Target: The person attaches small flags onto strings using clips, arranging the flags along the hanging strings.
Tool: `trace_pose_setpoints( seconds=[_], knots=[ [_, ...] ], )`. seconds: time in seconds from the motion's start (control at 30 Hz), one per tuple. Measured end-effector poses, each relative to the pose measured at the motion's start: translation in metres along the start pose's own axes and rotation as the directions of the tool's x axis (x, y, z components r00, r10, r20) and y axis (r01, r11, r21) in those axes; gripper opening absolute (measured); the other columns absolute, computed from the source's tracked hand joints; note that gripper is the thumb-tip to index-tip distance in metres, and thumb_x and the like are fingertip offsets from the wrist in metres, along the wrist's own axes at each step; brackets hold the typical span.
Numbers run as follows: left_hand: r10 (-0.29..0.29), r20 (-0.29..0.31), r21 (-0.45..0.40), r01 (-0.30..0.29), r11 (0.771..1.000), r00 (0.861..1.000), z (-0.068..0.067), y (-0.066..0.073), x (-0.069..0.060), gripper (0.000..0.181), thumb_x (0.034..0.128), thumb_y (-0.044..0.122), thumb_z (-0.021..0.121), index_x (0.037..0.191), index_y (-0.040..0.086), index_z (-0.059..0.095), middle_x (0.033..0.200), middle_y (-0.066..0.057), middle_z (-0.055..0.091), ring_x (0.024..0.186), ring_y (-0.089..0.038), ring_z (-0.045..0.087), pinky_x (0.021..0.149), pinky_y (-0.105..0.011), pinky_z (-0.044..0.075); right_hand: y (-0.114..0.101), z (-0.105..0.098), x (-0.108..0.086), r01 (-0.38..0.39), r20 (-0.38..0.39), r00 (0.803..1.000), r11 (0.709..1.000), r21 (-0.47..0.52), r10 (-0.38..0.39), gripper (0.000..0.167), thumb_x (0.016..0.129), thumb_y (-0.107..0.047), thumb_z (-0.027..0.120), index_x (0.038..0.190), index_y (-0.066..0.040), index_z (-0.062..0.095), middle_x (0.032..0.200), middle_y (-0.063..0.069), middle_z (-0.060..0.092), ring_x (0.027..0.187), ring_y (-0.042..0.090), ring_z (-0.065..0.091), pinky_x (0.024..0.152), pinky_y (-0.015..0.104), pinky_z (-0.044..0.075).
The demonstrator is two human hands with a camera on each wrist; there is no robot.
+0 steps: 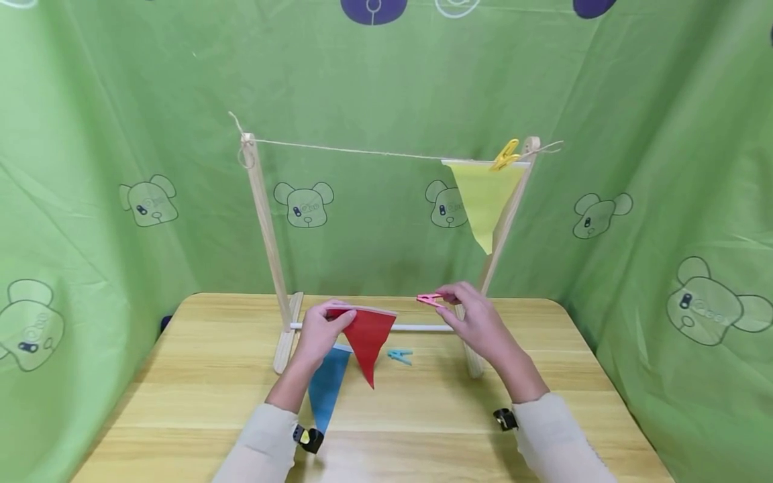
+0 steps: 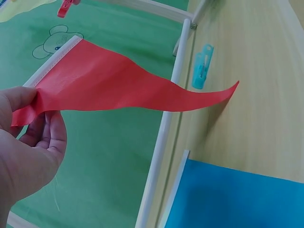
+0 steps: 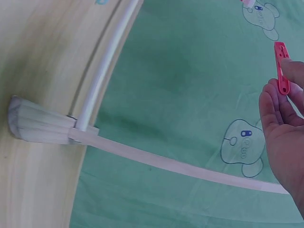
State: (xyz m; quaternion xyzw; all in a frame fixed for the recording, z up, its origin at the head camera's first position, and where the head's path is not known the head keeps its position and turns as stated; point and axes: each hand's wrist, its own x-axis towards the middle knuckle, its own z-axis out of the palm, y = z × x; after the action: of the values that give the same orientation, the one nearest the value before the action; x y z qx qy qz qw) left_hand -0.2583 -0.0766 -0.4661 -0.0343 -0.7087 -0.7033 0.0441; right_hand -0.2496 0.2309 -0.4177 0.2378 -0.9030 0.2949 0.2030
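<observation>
My left hand (image 1: 320,330) pinches a red triangular pennant (image 1: 370,335) by the left end of its white top edge, and the tip hangs down toward the table. To its right, my right hand (image 1: 477,318) holds a pink clothespin (image 1: 429,299) between thumb and fingers, raised above the table and apart from the pennant. Below the left hand a blue pennant (image 1: 329,382) lies on the table. A light-blue clothespin (image 1: 400,356) rests to the right of it. Higher up, a yellow pennant (image 1: 483,201) hangs from the string (image 1: 350,149), with a yellow clothespin (image 1: 506,155) near its right corner.
The string runs between two wooden posts, the left post (image 1: 266,228) and the right post (image 1: 510,221). A white bar (image 1: 423,328) joins their feet low across the wooden table (image 1: 211,389). Green curtain (image 1: 386,87) with bear-head prints surrounds the table's back and sides.
</observation>
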Motion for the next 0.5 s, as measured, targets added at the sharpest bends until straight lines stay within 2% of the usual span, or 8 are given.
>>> trace_pose_setpoints(
  seconds=[0.33, 0.5],
  knots=[
    [0.014, 0.012, 0.021, -0.014, 1.0, 1.0, 0.004, 0.01, 0.005, 0.018, 0.0928, 0.009, 0.076, 0.109, 0.001, 0.076, 0.103, -0.015, 0.073, 0.082, -0.017, 0.067, 0.071, -0.022, 0.059, -0.004, -0.012, 0.009, 0.07, -0.041, 0.997, 0.998, -0.009, -0.07, 0.031, 0.089, -0.005, 0.079, 0.119, -0.005, 0.068, 0.11, 0.009, 0.069, 0.098, 0.025, 0.067, 0.086, 0.043, 0.061],
    [0.036, 0.008, -0.003, -0.036, 0.999, 0.999, 0.006, 0.015, 0.013, 0.017, 0.0919, 0.007, 0.077, 0.107, -0.001, 0.076, 0.1, -0.013, 0.073, 0.082, -0.013, 0.067, 0.073, -0.021, 0.058, -0.005, -0.016, 0.013, 0.076, -0.056, 0.995, 0.997, -0.018, -0.077, 0.032, 0.089, -0.004, 0.08, 0.119, -0.006, 0.068, 0.111, 0.009, 0.069, 0.097, 0.023, 0.067, 0.085, 0.043, 0.061]
  ],
)
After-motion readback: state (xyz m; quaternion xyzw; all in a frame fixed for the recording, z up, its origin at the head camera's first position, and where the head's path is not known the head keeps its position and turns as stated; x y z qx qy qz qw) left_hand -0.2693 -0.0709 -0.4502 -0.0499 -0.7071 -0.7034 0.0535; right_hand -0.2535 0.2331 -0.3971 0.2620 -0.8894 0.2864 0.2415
